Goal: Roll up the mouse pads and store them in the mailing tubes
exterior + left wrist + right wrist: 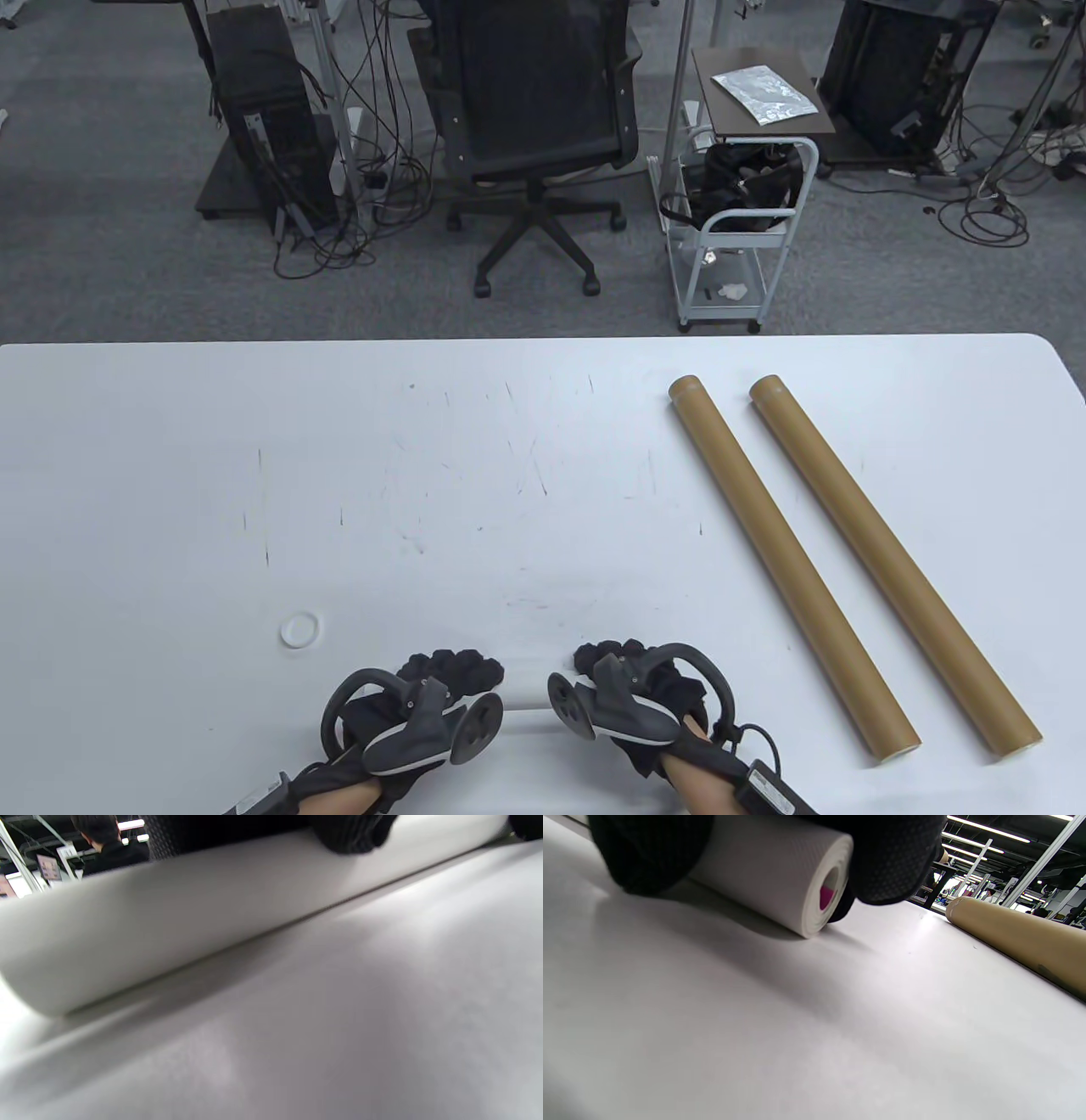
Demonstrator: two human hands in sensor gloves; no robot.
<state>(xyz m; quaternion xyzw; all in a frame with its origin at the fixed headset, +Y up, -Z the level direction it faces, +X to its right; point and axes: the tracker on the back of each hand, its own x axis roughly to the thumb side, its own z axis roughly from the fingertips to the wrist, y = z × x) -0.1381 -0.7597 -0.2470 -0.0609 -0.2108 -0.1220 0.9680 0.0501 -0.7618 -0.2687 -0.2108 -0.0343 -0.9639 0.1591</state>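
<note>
Left hand and right hand at the near edge of the counter, side by side. Both curl over one rolled mouse pad, white outside, pink showing in the core; fingers of the right hand wrap its end, and the left hand appears to press the roll further along, though that view is blurred. Judgement: the two-handed clench keeps the roll tight so it cannot spring open before tubing. Left mailing tube and right mailing tube lie parallel, well apart from the hands, near ends apparently open. Small white ring lies near the left hand. Counter white, scuffed. Beyond: grey carpet, office chair, cart, cables.
</note>
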